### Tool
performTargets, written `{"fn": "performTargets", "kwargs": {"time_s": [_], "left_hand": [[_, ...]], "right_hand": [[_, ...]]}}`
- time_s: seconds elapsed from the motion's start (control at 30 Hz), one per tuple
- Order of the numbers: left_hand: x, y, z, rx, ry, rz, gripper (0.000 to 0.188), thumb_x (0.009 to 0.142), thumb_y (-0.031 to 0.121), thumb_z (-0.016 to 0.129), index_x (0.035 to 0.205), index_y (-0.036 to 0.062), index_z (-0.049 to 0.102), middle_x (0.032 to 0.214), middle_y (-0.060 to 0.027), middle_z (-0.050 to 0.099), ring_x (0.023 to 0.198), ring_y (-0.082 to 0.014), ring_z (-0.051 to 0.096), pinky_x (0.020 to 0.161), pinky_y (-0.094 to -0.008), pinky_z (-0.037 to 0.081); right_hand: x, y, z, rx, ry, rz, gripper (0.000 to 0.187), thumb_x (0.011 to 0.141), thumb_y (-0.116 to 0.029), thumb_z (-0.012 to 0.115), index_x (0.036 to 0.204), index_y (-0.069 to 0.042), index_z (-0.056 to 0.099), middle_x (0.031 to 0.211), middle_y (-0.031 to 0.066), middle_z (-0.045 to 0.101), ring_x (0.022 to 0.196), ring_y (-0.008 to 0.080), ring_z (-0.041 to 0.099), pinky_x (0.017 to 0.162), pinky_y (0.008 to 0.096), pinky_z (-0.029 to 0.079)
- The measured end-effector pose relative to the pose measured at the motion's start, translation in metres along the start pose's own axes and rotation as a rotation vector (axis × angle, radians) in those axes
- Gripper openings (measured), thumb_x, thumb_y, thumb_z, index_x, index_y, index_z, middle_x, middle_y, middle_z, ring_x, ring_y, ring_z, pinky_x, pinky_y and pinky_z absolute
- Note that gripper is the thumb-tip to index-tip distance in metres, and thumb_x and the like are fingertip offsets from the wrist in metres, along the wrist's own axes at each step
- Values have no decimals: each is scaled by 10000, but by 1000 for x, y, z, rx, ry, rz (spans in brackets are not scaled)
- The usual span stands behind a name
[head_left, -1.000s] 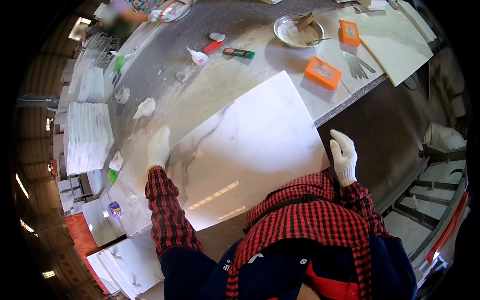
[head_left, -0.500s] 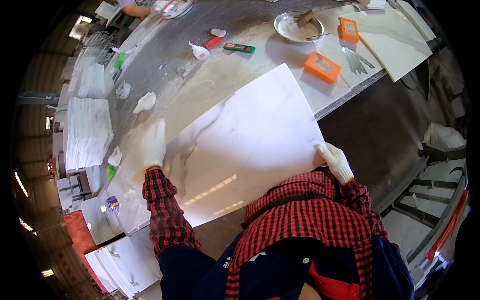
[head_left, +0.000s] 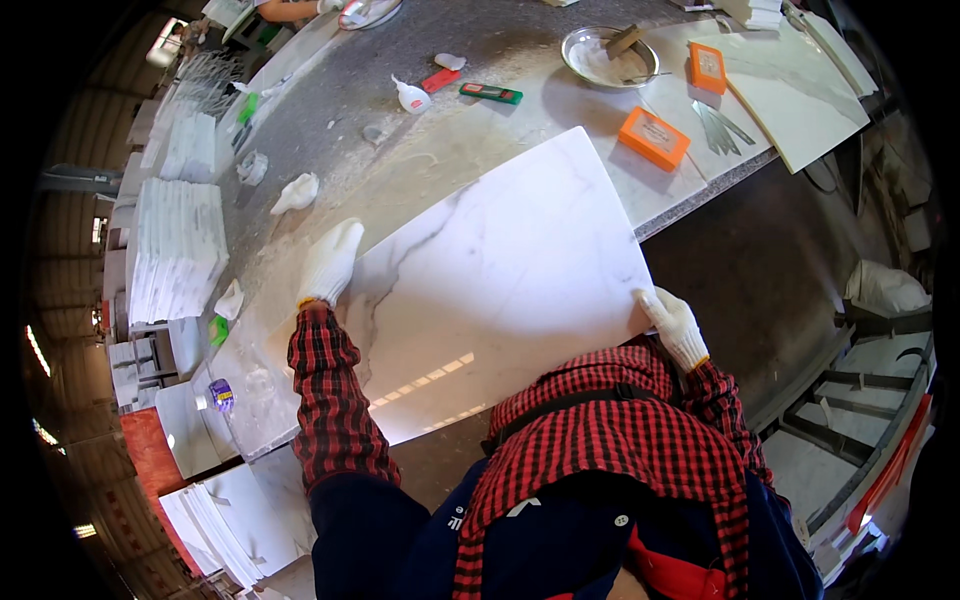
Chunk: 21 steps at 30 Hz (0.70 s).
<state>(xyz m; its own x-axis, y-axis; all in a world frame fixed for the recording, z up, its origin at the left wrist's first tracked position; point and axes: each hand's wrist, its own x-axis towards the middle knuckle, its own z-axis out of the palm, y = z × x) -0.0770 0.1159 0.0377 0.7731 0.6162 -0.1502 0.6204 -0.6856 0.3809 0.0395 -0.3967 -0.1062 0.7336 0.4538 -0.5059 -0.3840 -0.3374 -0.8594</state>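
A glossy white marble-look slab (head_left: 500,250) with grey veins lies tilted in the picture, partly over the bench and jutting past its near edge. My right hand (head_left: 675,325), in a white knit glove, grips the slab's right edge near the corner, thumb on top and fingers hidden beneath. Along the slab's left edge lies my left hand (head_left: 330,264), also gloved, its fingers stretched out and pointing away from me. Whether it presses against that edge or only rests beside it, I cannot tell.
On the dusty bench (head_left: 400,180) are a white squeeze bottle (head_left: 412,97), a green box (head_left: 491,93), orange boxes (head_left: 654,139), metal scrapers (head_left: 716,128) and a bowl of powder (head_left: 600,62). Stacked white slabs (head_left: 178,250) stand left. Another person's arm (head_left: 288,10) shows at the far left.
My left hand has shifted right and slightly away from me, closer to the slab's left edge. The right hand keeps its grip. The view has turned slightly.
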Motion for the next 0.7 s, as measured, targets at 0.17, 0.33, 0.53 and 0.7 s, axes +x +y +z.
{"fn": "performTargets", "kwargs": {"time_s": [0.17, 0.33, 0.53, 0.7], "left_hand": [[-26, 10, 4, -323, 78, 58, 458, 994, 259, 602, 1400, 47, 620, 1333, -130, 696, 1273, -203, 618, 1070, -309, 443], [-35, 60, -1, -811, -186, 122, 558, 955, 85, 565, 1506, 23, 502, 1375, -162, 652, 1248, -182, 590, 1077, -292, 417], [-13, 48, 12, -955, -416, 150, 667, 903, 17, 504, 1564, 20, 421, 1423, -242, 591, 1305, -230, 541, 1135, -308, 356], [-10, 43, 18, -1048, -428, 104, 630, 907, 23, 517, 1535, 47, 481, 1349, -151, 674, 1249, -184, 578, 1104, -278, 388]], "right_hand": [[-2, -17, -3, -105, -26, 20, 547, 1018, -462, 588, 1287, 7, 672, 1064, 88, 715, 933, 162, 639, 820, 310, 516], [9, -31, -24, -329, -121, -59, 473, 1004, -387, 606, 1251, 9, 688, 1057, 122, 735, 944, 187, 663, 858, 330, 521], [16, -93, -44, -411, -102, -99, 432, 983, -263, 630, 1281, 47, 665, 996, 98, 737, 895, 153, 664, 848, 302, 528], [33, -133, -63, -348, -43, -200, 442, 1003, -256, 612, 1300, 69, 645, 977, 58, 721, 875, 113, 634, 790, 262, 501]]}}
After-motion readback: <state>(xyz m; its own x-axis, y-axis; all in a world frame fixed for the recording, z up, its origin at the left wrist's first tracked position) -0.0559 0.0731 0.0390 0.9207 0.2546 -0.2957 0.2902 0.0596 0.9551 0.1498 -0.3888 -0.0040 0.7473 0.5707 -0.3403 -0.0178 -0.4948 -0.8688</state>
